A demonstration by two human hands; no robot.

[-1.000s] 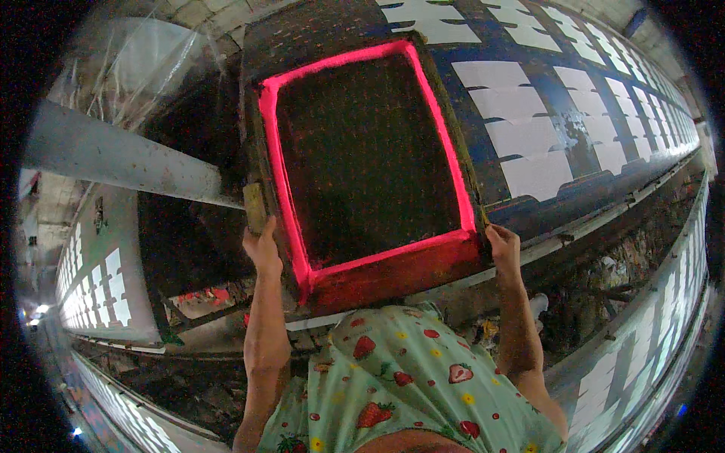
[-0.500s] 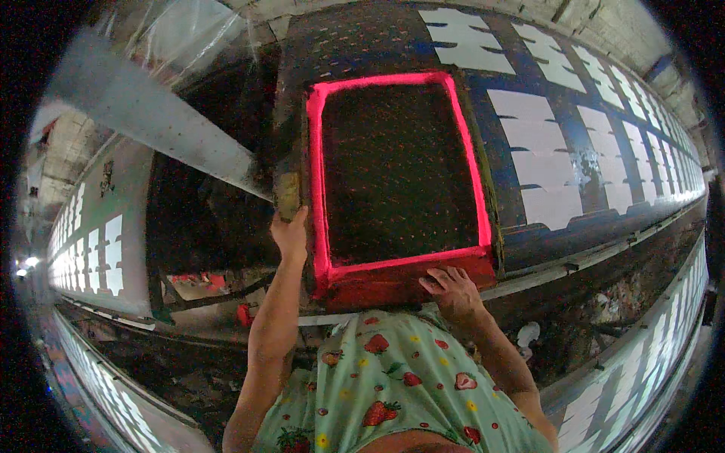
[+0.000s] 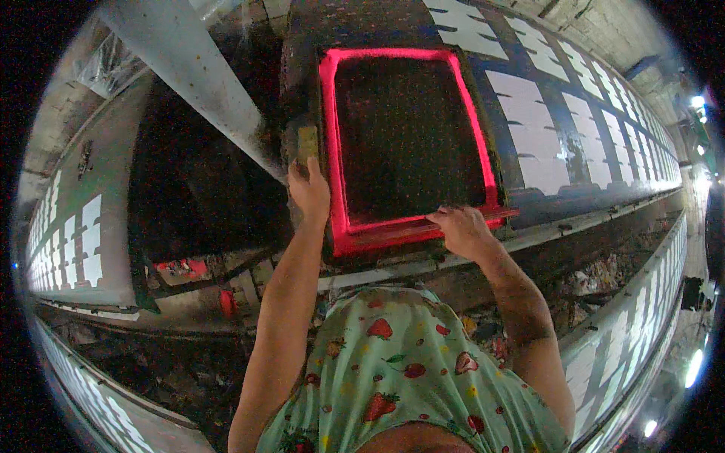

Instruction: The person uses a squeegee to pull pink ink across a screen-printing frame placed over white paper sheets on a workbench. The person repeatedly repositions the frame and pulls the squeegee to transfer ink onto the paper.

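A dark mesh screen printing frame [image 3: 411,136] with a bright pink border lies flat in front of me on the long table. My left hand [image 3: 309,190] is closed on the frame's left side, just below a yellowish block [image 3: 307,142] fixed there. Along the frame's near end runs a long red bar, seemingly a squeegee [image 3: 385,240], tilted so that its narrow edge shows. My right hand [image 3: 462,229] grips it right of its middle, fingers over the top. The bar's underside is hidden.
White printed sheet pieces [image 3: 529,140] lie in rows on the dark table to the right. A grey post [image 3: 192,72] slants in close to my left hand. Another table with white pieces [image 3: 72,241] stands at left, beyond a dark gap. A rail [image 3: 559,220] edges the table.
My right hand has gone from lying on the broad red bar to gripping it, and the bar has tipped up. The view has shifted, so the frame sits higher. My left hand stays at its side.
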